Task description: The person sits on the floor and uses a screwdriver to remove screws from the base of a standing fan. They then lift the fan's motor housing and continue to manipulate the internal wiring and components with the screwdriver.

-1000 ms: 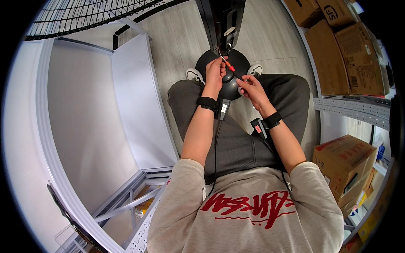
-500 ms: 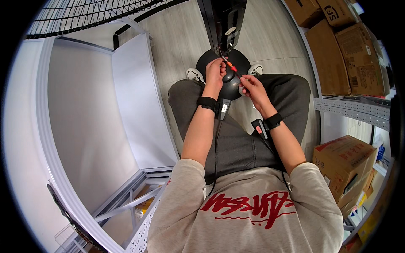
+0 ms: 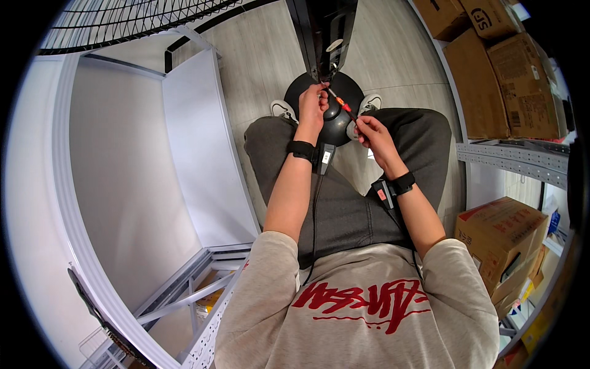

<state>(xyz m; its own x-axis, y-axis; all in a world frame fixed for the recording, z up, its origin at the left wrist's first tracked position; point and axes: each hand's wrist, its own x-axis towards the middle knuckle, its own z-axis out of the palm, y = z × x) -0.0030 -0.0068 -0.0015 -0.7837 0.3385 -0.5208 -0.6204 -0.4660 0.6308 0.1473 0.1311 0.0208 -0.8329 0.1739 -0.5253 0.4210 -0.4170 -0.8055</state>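
Note:
A slim screwdriver (image 3: 344, 105) with a bright red-orange section and a dark handle end slants between my hands. My right hand (image 3: 376, 138) pinches the end of its handle. Its metal tip points up-left to the lower part of a tall glossy black column (image 3: 319, 37). Curled beside that tip, against the column's lower end, is my left hand (image 3: 312, 106); its fingertips are pinched together, and what they hold is too small to make out. Below the hands lies a round black base (image 3: 336, 129), between my shoes.
A white shelf unit (image 3: 196, 154) stands on the left, with a black wire grille (image 3: 123, 31) at the top left. Cardboard boxes (image 3: 476, 86) fill a rack on the right, and another carton (image 3: 501, 237) sits lower. Cables run from the wrist devices (image 3: 326, 158).
My right hand has drawn back slightly down and to the right, and more of the screwdriver's dark handle shows. My left hand stays almost in place by the column.

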